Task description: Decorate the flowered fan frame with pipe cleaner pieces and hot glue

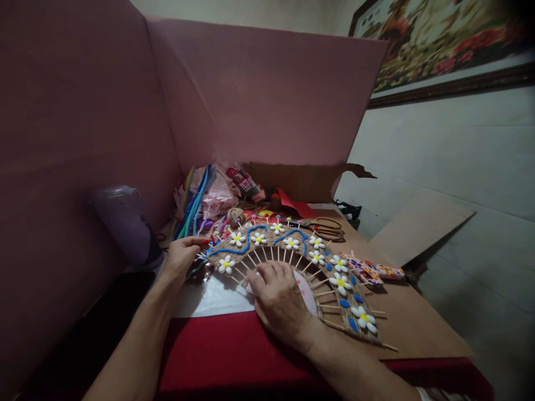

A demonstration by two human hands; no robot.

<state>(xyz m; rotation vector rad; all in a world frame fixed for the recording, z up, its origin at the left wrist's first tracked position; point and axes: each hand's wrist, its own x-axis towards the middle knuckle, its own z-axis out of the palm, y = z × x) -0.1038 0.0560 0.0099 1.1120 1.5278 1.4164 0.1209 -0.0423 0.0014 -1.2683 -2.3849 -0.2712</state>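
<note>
A half-round fan (288,253) of twine woven over thin wooden sticks lies on the table. White flowers with yellow centres, wavy blue strips and blue ovals decorate its band. Coloured beads tip several sticks along the upper edge; those at the right are bare. My right hand (280,301) is curled over the pale inner half-disc (305,289), gripping the fan near its middle. At the fan's left end, my left hand (186,259) pinches a small red piece (204,242) between thumb and forefinger, close to the stick tips. Its exact shape is partly hidden.
Behind the fan are scissors (328,228), a twine ball (237,217), red paper (295,203) and blue-green strips (198,195). A flower-patterned bundle (371,271) lies right on cardboard (418,317). A purple wrapped object (125,223) stands left, beside pink panels (259,94).
</note>
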